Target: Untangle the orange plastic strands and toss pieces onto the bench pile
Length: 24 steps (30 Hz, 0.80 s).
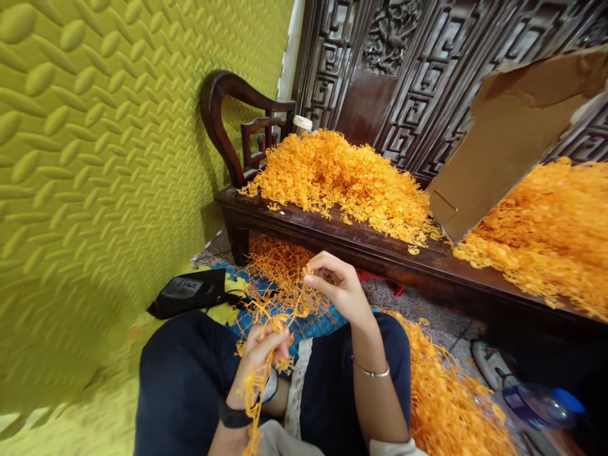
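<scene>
My left hand (261, 354) is closed on an orange plastic strand (255, 396) with small curly pieces along it, low over my lap. Part of the strand hangs down across my wrist. Higher and to the right, my right hand (335, 285) pinches a small orange piece between thumb and fingertips. The thin strand stretches between the two hands. Behind them, a tangle of bare orange stems (280, 266) lies on the floor at the foot of the bench. My fingers partly hide what each hand grips.
Orange pieces are heaped (342, 171) on a dark wooden bench (304, 218), divided by a cardboard sheet (513, 126). More orange strands (441, 386) lie right of my knee, near a bottle (541, 405) and a shoe (494, 366). A black bag (190, 292) lies left, beside the yellow padded wall (118, 158).
</scene>
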Each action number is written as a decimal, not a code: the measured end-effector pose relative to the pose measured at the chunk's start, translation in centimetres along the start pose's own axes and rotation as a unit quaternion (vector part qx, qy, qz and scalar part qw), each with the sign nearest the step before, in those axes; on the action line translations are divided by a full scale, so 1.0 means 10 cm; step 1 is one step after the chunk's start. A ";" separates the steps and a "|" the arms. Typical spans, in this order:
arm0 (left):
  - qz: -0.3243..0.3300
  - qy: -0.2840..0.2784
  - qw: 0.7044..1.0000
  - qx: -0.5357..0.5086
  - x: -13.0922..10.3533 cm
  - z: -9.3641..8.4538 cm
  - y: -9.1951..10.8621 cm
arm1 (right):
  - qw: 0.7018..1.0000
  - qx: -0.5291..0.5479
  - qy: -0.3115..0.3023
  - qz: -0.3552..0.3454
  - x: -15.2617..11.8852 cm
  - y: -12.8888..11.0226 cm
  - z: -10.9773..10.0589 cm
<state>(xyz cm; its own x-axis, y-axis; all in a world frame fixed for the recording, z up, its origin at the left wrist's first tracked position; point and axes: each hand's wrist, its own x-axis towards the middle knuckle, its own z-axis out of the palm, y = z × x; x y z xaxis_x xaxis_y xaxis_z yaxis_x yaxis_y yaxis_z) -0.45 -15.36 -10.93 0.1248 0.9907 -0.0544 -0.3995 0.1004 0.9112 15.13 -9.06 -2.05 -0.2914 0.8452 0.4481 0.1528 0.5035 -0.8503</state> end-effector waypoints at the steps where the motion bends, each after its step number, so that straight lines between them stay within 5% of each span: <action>1: 0.002 -0.004 1.000 0.002 0.00 0.01 0.01 | 0.999 0.022 0.024 0.009 -0.01 -0.02 0.00; 10: -0.049 -0.028 0.998 -0.020 -0.11 0.22 0.04 | 0.944 0.188 0.269 0.031 -0.13 -0.12 0.12; 20: -0.117 -0.070 0.989 -0.063 -0.21 0.39 0.07 | 0.917 0.230 0.326 0.020 -0.28 -0.33 0.10; 24: -0.141 -0.141 0.979 -0.046 -0.23 0.26 -0.04 | 0.903 0.221 0.369 -0.026 -0.29 -0.35 -0.18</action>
<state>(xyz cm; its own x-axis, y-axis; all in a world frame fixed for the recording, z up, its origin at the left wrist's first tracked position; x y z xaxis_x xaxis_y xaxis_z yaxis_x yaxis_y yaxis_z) 1.78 -17.87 -10.10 0.4820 0.8589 -0.1731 -0.3907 0.3876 0.8349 17.19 -12.94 0.10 0.4453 0.7939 0.4140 -0.2819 0.5632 -0.7768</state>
